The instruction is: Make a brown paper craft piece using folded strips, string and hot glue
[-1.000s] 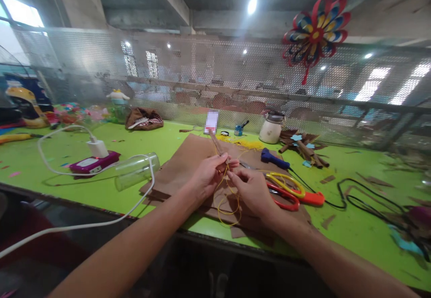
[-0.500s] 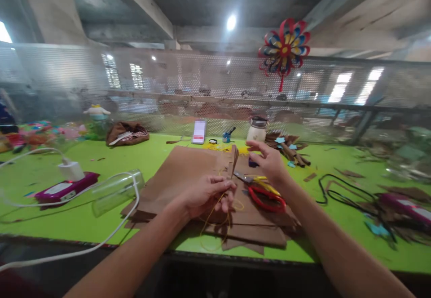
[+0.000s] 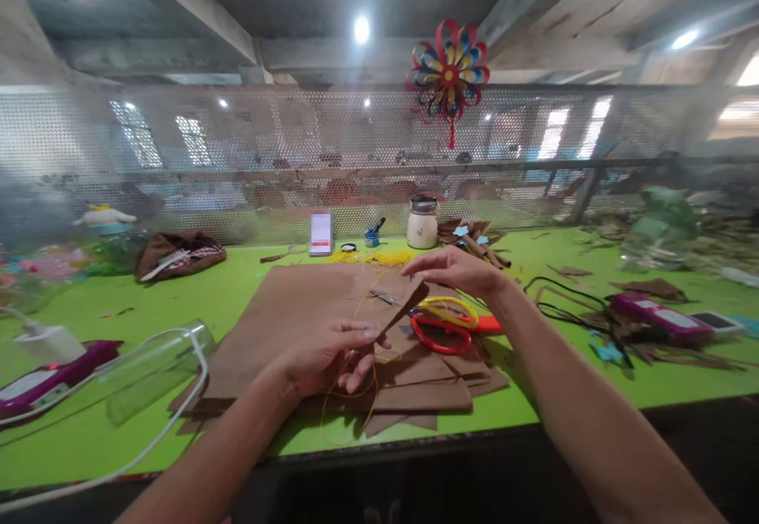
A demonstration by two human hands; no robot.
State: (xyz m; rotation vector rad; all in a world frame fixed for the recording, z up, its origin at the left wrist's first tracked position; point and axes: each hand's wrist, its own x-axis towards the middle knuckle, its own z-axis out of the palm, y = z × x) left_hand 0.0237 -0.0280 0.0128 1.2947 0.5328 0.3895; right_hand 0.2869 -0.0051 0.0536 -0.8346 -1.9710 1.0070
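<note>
Centrally, the left hand (image 3: 332, 356) pinches a folded brown paper strip (image 3: 406, 308) between thumb and fingers, the strip slanting up to the right above a stack of brown paper sheets (image 3: 290, 303) on the green desk (image 3: 243, 273). Fine yellow thread (image 3: 375, 392) loops around that hand and hangs below it. The right hand (image 3: 456, 271) is released, palm down with its fingers loosely stretched, just above the strip's upper end; it is over the scissors (image 3: 442, 334), whose red and yellow handle loops lie at the right of the stack. Behind the stack are yellow shreds (image 3: 388, 258), an upright phone (image 3: 321, 233), a small blue bottle (image 3: 371, 238) and a pale jar (image 3: 421, 228) with a dark lid. To the left, a clear cylinder (image 3: 151, 378) lies on its side, a white cable (image 3: 142, 453) running across its end.
</note>
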